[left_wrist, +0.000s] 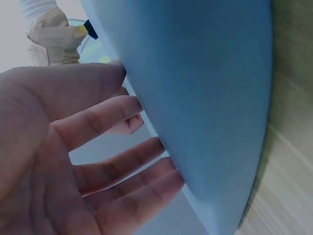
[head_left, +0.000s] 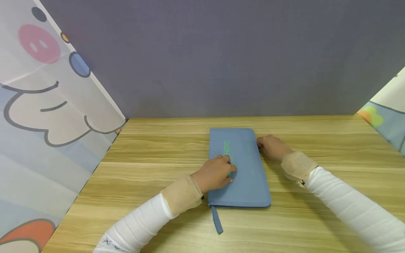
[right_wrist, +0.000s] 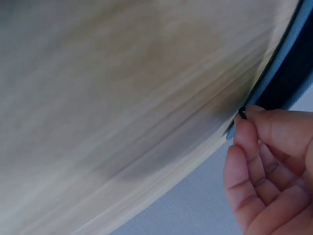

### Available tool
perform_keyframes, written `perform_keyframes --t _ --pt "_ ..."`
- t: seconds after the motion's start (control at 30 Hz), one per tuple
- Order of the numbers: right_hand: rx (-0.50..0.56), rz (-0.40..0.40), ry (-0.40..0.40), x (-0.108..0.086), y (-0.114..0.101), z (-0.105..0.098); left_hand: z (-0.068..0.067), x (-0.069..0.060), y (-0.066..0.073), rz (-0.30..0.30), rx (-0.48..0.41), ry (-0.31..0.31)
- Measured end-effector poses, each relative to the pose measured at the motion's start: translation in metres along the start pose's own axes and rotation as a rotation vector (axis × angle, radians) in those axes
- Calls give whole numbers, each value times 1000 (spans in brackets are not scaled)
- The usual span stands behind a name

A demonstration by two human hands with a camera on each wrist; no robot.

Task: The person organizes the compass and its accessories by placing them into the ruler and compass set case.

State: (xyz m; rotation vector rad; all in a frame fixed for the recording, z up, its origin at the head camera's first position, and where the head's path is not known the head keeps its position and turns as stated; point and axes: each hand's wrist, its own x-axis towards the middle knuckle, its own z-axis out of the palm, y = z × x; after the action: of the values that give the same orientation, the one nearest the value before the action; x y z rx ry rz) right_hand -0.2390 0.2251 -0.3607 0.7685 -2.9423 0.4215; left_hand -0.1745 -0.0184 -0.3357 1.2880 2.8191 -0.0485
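Observation:
A blue zippered case point(head_left: 240, 186) with green lettering lies flat on the wooden table, its strap point(head_left: 216, 220) hanging toward the near edge. On its cover rests my left hand point(head_left: 215, 174); in the left wrist view the loosely spread fingertips point(left_wrist: 171, 183) touch the blue surface point(left_wrist: 210, 98). At the case's right edge, my right hand point(head_left: 273, 147) pinches a small dark zipper pull point(right_wrist: 242, 113) between thumb and index finger. The right wrist view shows the zipper's edges point(right_wrist: 281, 63) apart, with a dark gap between them. The left hand covers part of the lettering.
The wooden table point(head_left: 152, 147) extends on both sides of the case. A grey panel point(head_left: 221, 59) stands behind it. Cartoon-printed sheets border the left side point(head_left: 38, 105) and the right side point(head_left: 389, 116).

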Motion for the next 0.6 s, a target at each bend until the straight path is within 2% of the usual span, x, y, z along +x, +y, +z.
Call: perform_keyframes --t 0.37,0.6 --pt "-8 -65 -20 -12 -8 -3 -1 2 0 1 17 -24" --pt "-17 -69 -55 -21 -11 -3 -2 1 0 -7 12 -32"
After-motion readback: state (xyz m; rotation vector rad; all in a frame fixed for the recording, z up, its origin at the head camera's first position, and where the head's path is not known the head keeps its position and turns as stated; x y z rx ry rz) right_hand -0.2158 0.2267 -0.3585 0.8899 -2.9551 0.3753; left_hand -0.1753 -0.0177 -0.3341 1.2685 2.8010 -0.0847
